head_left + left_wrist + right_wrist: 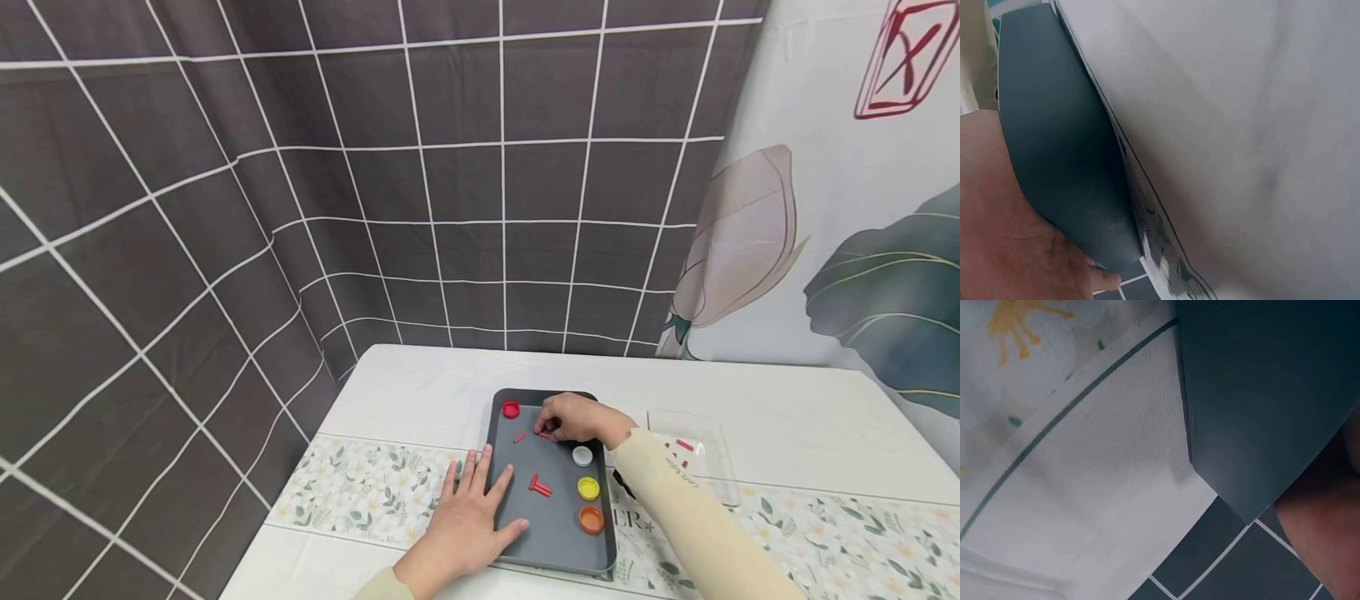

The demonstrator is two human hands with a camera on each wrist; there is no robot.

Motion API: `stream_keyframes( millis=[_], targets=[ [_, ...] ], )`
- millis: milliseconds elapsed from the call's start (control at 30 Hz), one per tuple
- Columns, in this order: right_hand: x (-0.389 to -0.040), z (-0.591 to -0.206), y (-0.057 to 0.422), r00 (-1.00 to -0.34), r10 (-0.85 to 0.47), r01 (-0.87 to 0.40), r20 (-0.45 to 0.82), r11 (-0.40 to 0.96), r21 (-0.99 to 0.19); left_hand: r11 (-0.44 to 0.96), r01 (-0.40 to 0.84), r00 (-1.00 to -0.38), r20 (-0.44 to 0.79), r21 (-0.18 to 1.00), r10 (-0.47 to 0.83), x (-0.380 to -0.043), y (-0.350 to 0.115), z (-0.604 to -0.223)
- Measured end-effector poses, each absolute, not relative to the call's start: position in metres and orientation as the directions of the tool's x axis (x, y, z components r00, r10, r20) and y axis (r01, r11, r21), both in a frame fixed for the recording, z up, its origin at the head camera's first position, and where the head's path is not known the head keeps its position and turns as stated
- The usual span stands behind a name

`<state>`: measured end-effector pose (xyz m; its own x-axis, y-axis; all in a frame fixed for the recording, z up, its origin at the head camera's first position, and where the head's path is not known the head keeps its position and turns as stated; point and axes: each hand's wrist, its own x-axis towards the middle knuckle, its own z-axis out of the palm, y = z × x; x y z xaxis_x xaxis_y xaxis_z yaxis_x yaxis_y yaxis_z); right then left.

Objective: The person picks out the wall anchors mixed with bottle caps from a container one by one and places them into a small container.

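Note:
A dark grey tray point(555, 542) lies on the table. My left hand point(468, 521) rests over its left edge with fingers spread; in the left wrist view the hand point(1010, 219) is beside the tray's outer wall point(1066, 137). My right hand point(573, 417) reaches over the tray's far part and pinches a small red stick point(545, 435). Just left of it lies another red stick point(519, 437). Nearer me, several red sticks point(541, 487) lie together in the middle. In the right wrist view, the tray wall point(1260, 394) partly hides the right hand point(1316, 531).
Inside the tray, a red lid point(511, 409) sits at the far left; a white lid point(582, 456), a yellow lid point(588, 488) and an orange lid point(591, 520) line the right side. A clear container point(720, 454) with red pieces stands right of the tray, partly behind the sleeve.

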<state>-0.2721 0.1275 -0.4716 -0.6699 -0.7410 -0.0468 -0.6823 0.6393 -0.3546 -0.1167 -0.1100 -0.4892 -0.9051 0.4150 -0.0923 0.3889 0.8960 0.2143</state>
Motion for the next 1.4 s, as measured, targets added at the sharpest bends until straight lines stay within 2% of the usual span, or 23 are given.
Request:
stream_keyframes(
  millis=[500, 633, 867, 1200, 1400],
  targets=[
    [-0.268, -0.475, 0.121, -0.691, -0.721, -0.695, 0.05, 0.644, -0.321, 0.899, 0.382, -0.908, -0.092, 0.215, 0.408, -0.117, -0.109, -0.489],
    [-0.264, -0.471, 0.122, -0.703, -0.702, -0.68, 0.118, 0.615, -0.399, 0.9, 0.377, -0.909, -0.099, 0.217, 0.405, -0.116, -0.109, -0.489],
    [-0.249, -0.463, 0.133, -0.776, -0.602, -0.589, 0.187, 0.586, -0.556, 0.895, 0.386, -0.905, -0.095, 0.221, 0.414, -0.118, -0.11, -0.49],
    [-0.221, -0.452, 0.166, -0.833, -0.504, -0.511, 0.229, 0.54, -0.669, 0.895, 0.381, -0.907, -0.094, 0.233, 0.411, -0.116, -0.11, -0.49],
    [-0.21, -0.446, 0.188, -0.852, -0.435, -0.507, 0.292, 0.541, -0.671, 0.89, 0.391, -0.906, -0.073, 0.236, 0.417, -0.115, -0.109, -0.49]
  ],
)
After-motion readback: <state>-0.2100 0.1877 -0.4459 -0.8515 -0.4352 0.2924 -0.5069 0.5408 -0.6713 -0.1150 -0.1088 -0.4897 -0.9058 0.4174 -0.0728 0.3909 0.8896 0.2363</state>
